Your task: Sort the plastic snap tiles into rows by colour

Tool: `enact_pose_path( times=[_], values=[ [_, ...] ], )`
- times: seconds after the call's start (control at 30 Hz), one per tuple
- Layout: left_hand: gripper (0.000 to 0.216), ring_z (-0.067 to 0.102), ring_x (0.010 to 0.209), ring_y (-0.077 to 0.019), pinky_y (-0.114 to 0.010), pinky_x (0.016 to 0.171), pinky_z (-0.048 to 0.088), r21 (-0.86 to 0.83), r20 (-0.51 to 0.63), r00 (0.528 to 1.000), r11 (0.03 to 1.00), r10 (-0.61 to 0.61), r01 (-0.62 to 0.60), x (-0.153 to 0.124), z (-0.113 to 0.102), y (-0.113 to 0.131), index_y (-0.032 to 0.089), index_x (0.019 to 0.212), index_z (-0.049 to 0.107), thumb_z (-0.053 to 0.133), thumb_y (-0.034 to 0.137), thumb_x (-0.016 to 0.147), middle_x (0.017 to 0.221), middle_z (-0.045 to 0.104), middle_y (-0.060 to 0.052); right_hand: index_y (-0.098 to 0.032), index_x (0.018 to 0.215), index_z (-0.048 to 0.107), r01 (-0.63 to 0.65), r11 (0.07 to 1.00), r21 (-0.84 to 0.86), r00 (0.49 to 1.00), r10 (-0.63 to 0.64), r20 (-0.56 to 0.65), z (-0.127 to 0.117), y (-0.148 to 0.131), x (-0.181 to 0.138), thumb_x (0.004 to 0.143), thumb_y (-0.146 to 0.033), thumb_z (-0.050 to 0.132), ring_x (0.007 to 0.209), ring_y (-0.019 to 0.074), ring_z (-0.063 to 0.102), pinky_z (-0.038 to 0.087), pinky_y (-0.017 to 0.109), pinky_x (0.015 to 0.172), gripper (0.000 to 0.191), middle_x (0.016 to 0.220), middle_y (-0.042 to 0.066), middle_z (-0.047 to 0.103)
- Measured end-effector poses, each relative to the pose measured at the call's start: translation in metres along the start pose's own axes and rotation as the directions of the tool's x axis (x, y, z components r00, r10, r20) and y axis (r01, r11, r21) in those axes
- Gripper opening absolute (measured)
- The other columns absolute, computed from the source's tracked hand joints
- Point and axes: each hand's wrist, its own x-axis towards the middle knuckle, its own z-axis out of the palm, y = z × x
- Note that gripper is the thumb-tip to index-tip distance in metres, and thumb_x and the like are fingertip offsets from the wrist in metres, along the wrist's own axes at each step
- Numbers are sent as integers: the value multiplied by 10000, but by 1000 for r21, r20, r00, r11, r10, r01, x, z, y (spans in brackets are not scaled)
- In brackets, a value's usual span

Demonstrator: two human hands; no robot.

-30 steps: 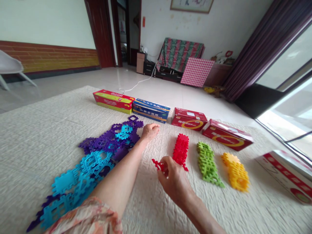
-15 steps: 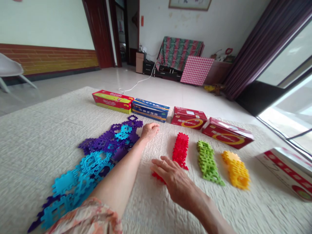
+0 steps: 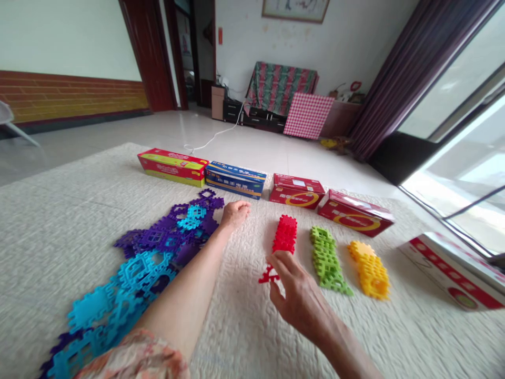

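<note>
Quilt [image 3: 71,221] under us, cream and stitched, and both arms are out across it. Our right hand [image 3: 300,297] is at the near end of the red row [image 3: 284,235], fingers stretched forward. A single red piece [image 3: 268,275] pokes out just left of the fingertips, right beside the row's near end. Whether we are pinching it or merely brushing it, we cannot tell.

On the other side, our left hand [image 3: 235,213] rests on the quilt with its fingers curled in and nothing showing in its grasp. It sits at the edge of the purple and blue pile [image 3: 158,247], which trails back along our forearm.

Right of the red row we have a green row [image 3: 326,259], then a yellow row [image 3: 369,269], side by side but apart. Beyond them, boxes line up: a red and yellow box [image 3: 172,166], a blue box [image 3: 235,179], a middle red box [image 3: 296,190] and a slanted red box [image 3: 355,217]. A fifth box [image 3: 453,271] sits off to the right.
</note>
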Motion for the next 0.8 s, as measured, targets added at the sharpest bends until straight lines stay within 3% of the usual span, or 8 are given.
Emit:
enact_pose_path(
  times=[0.2, 0.6, 0.8],
  values=[
    [262, 586, 551, -99, -184, 525, 444, -9, -10, 1000, 1000, 4, -4, 1, 0, -1, 149, 861, 699, 504, 205, 696, 675, 680, -16, -169, 1205, 493, -100, 992, -81, 977, 83, -195, 15, 26, -13, 792, -111, 487, 947, 233, 561, 520, 395, 807, 417, 1094, 117, 535],
    [280, 593, 560, -101, -184, 520, 443, 3, -1, 1000, 1000, -17, 17, -2, -1, 6, 146, 877, 704, 496, 201, 697, 694, 686, -17, -175, 1179, 527, -108, 985, -133, 971, 76, -224, 22, 32, -13, 804, -130, 511, 962, 255, 549, 511, 411, 804, 378, 1113, 130, 548],
    [278, 603, 577, -103, -186, 535, 452, 65, -15, 1000, 998, 25, -24, 4, 1, -5, 154, 902, 706, 499, 201, 724, 696, 693, -15, -190, 1203, 503, -14, 992, -127, 957, -24, -288, 22, 30, -18, 837, -154, 513, 974, 245, 547, 506, 407, 811, 367, 1104, 121, 559]
  ],
)
